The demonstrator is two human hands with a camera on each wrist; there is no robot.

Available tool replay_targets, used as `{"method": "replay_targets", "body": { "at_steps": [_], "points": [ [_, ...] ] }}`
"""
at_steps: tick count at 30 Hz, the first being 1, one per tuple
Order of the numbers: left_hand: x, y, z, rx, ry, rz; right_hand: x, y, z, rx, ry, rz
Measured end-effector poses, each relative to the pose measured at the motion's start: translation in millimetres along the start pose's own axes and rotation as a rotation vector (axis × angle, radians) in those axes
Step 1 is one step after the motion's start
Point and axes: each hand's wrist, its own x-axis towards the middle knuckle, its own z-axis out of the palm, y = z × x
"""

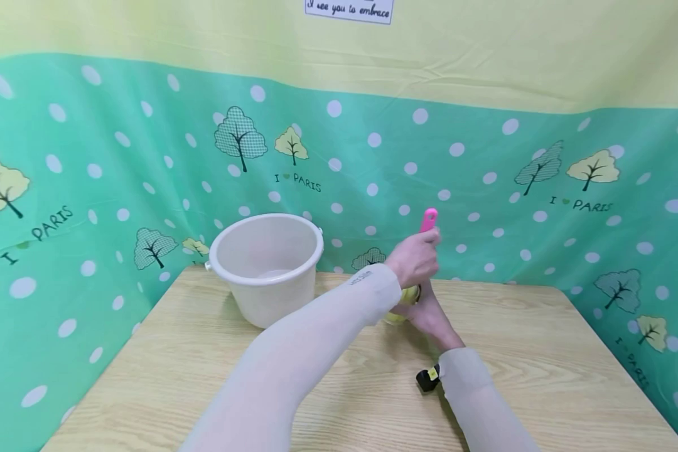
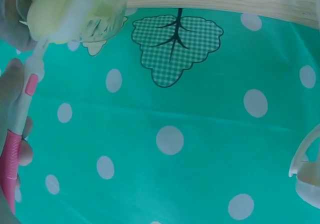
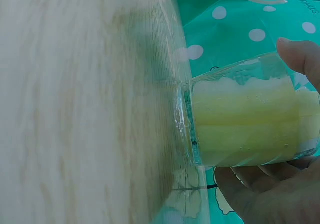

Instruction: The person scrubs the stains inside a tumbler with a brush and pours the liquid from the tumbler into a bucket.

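Observation:
My left hand grips the pink and white handle of a cup brush, whose pink end sticks up above the fist in the head view. The brush's pale yellow sponge head sits inside a clear glass cup and fills most of it. Below the left hand, my right hand holds the glass from the outside, thumb on one side and fingers on the other. In the head view the two hands hide much of the glass.
A white plastic bucket stands on the wooden table, left of the hands. Behind the table hangs a green and yellow cloth with dots and trees. A small black device is at the right wrist.

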Motion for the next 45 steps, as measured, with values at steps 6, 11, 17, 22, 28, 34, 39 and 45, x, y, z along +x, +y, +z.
{"method": "replay_targets", "body": {
  "at_steps": [6, 11, 17, 22, 28, 34, 39, 45],
  "points": [
    [-2.1, -0.7, 2.9, -0.013, -0.023, -0.044, 9.4, 27.1, 3.1, -0.010, 0.018, 0.006],
    [-2.6, -1.8, 6.3, -0.030, -0.047, -0.057, 10.9, 32.5, 5.0, -0.055, 0.019, 0.067],
    [-5.5, -3.5, 12.0, -0.061, -0.094, -0.088, 10.9, 28.5, 5.8, -0.060, 0.001, 0.158],
    [-8.2, -5.7, 12.2, -0.066, -0.089, -0.084, 8.9, 28.3, 4.3, -0.066, -0.002, 0.190],
    [-13.6, -10.0, 16.6, -0.125, -0.095, -0.098, 8.7, 27.1, 3.9, -0.066, 0.007, 0.207],
    [-19.8, -11.6, 19.4, -0.138, -0.081, -0.109, 8.7, 27.3, 3.4, -0.071, 0.014, 0.222],
    [-24.8, -10.3, 18.1, -0.156, -0.077, -0.098, 8.6, 28.8, 3.3, -0.094, 0.009, 0.227],
    [-31.2, -7.6, 13.9, -0.163, -0.044, -0.073, 9.5, 31.0, 4.2, -0.092, 0.013, 0.214]
  ]
}}
